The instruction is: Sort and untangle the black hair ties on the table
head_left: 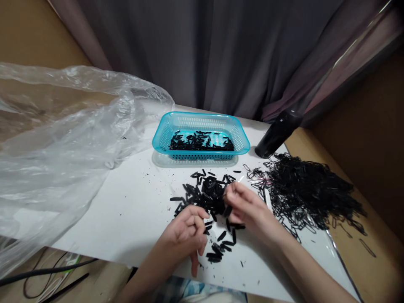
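A loose heap of small, narrow black pieces lies on the white tabletop, in front of both hands. My right hand is at the heap's right side, thumb and fingertips closed on a small black piece that is partly hidden. Close to the heap's lower left edge, my left hand is turned palm inward. Its fingers are loosely bent and apart, with nothing visible in them. A smaller cluster of the same pieces lies between the two hands.
Behind the heap stands a blue perforated basket with many black pieces inside. To the right spreads a tangled mound of thin black loops. A dark cylinder leans near the back right. Clear plastic sheeting covers the left side.
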A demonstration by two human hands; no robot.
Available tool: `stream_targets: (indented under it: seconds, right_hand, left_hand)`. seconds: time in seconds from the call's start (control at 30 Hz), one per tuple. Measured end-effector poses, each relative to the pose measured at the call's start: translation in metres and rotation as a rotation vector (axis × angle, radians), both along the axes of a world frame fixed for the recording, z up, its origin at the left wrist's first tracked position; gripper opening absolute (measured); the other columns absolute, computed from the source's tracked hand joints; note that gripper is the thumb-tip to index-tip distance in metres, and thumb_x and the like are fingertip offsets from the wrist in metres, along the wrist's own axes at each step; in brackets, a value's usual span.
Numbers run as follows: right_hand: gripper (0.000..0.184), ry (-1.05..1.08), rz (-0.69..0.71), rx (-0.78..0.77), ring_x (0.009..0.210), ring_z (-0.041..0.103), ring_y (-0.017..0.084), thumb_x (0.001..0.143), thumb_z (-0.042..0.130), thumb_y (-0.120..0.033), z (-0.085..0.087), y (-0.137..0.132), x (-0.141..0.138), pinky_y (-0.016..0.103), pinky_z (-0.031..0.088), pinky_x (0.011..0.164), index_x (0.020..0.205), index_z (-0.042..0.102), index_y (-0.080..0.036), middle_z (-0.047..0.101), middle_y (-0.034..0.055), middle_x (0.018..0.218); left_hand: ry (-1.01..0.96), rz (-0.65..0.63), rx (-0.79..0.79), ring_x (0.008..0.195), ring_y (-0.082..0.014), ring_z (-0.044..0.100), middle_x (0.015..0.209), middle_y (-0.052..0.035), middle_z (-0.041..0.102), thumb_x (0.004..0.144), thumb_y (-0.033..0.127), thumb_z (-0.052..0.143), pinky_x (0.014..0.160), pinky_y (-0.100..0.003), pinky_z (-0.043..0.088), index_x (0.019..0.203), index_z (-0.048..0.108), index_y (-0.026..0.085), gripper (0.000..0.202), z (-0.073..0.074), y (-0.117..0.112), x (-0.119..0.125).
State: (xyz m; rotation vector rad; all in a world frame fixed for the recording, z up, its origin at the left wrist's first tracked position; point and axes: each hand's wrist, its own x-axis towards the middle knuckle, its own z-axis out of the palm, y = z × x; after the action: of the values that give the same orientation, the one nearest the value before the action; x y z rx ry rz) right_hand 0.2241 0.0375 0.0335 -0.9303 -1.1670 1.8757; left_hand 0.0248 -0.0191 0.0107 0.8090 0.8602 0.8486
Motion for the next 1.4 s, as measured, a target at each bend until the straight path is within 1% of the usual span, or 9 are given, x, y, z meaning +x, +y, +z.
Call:
stream_targets:
  seconds: [0.2, 0.3, 0.57, 0.67, 0.77, 0.93, 1.03, 1.17, 1.4]
  right_hand:
    - [0.021, -0.793, -0.696, 0.649, 0.063, 0.049, 0.016, 0.087, 0.065, -0.044, 0.028, 0.025, 0.073, 0.028, 0.038, 0.056, 0.085, 0.06, -0.024, 0.057, 0.0003, 0.074]
    - [0.023, -1.287, -0.985, 0.819, 0.063, 0.055, 0.019, 0.086, 0.061, -0.041, 0.03, 0.033, 0.108, 0.033, 0.042, 0.061, 0.084, 0.069, -0.019, 0.065, 0.0053, 0.079]
    - [0.021, -1.458, -1.045, 0.825, 0.06, 0.053, 0.02, 0.084, 0.059, -0.033, 0.029, 0.032, 0.129, 0.034, 0.039, 0.062, 0.076, 0.069, -0.018, 0.063, 0.0068, 0.074]
    - [0.01, -1.407, -1.047, 0.803, 0.057, 0.051, 0.016, 0.078, 0.064, -0.023, 0.028, 0.032, 0.13, 0.032, 0.041, 0.062, 0.086, 0.066, -0.019, 0.064, 0.0046, 0.078]
    - [0.026, -1.417, -1.048, 0.831, 0.06, 0.052, 0.015, 0.074, 0.07, -0.024, 0.026, 0.033, 0.132, 0.035, 0.045, 0.07, 0.099, 0.065, -0.017, 0.065, 0.0087, 0.095]
    - [0.017, -1.248, -0.809, 0.933, 0.069, 0.061, 0.02, 0.092, 0.057, -0.031, 0.026, 0.03, 0.111, 0.035, 0.047, 0.068, 0.1, 0.067, -0.02, 0.068, 0.0087, 0.092]
    - [0.02, -1.109, -0.396, 1.002, 0.102, 0.064, 0.022, 0.097, 0.049, -0.027, 0.027, 0.023, 0.084, 0.034, 0.05, 0.084, 0.092, 0.068, -0.025, 0.066, 0.0066, 0.113]
    - [0.03, -1.007, 0.224, 0.798, 0.121, 0.056, 0.025, 0.092, 0.064, -0.034, 0.018, 0.01, 0.047, 0.039, 0.048, 0.1, 0.121, 0.058, -0.027, 0.054, 0.0075, 0.133]
    - [0.022, -0.862, 0.18, 0.758, 0.106, 0.063, 0.019, 0.094, 0.058, -0.011, -0.009, -0.001, 0.009, 0.035, 0.052, 0.093, 0.112, 0.062, -0.022, 0.061, 0.0071, 0.117]
  left_hand:
    - [0.382, 0.193, 0.188, 0.071, -0.0139, 0.059, 0.08, 0.0021, 0.052, 0.091, 0.031, 0.059, 0.047, -0.018, 0.056, 0.112, 0.055, 0.025, 0.022, -0.005, -0.004, -0.004]
    - [0.546, 0.275, 0.308, 0.078, -0.0152, 0.064, 0.098, -0.0021, 0.06, 0.092, 0.027, 0.057, 0.051, -0.02, 0.057, 0.116, 0.056, 0.027, 0.024, -0.01, -0.002, -0.006]
    - [0.854, 0.55, 0.878, 0.096, -0.0136, 0.061, 0.101, -0.0004, 0.063, 0.09, 0.009, 0.06, 0.075, -0.02, 0.052, 0.098, 0.064, 0.026, 0.019, -0.012, 0.006, -0.012]
    - [0.845, 0.547, 0.913, 0.096, -0.0129, 0.061, 0.1, 0.0, 0.063, 0.09, 0.007, 0.06, 0.078, -0.021, 0.051, 0.097, 0.064, 0.025, 0.02, -0.012, 0.005, -0.013]
    - [0.808, 0.564, 0.884, 0.094, -0.0128, 0.061, 0.097, 0.0008, 0.062, 0.09, 0.006, 0.058, 0.079, -0.021, 0.051, 0.094, 0.064, 0.026, 0.02, -0.015, 0.003, -0.014]
    - [0.744, 0.625, 0.774, 0.084, -0.0128, 0.061, 0.097, 0.0012, 0.061, 0.093, 0.013, 0.056, 0.069, -0.022, 0.05, 0.094, 0.065, 0.026, 0.016, -0.018, -0.001, -0.014]
    - [0.744, 0.657, 0.686, 0.072, -0.0105, 0.058, 0.095, 0.0019, 0.06, 0.094, 0.019, 0.056, 0.065, -0.022, 0.048, 0.097, 0.065, 0.026, 0.012, -0.017, -0.002, -0.014]
    - [0.75, 0.724, 0.559, 0.094, -0.0154, 0.061, 0.104, -0.0005, 0.063, 0.092, 0.028, 0.06, 0.083, -0.024, 0.049, 0.1, 0.065, 0.026, 0.01, -0.015, 0.002, -0.016]
    - [0.664, 0.674, 0.423, 0.099, -0.0197, 0.063, 0.111, -0.0036, 0.063, 0.088, 0.037, 0.063, 0.09, -0.03, 0.05, 0.099, 0.065, 0.024, 0.018, -0.014, 0.007, -0.021]
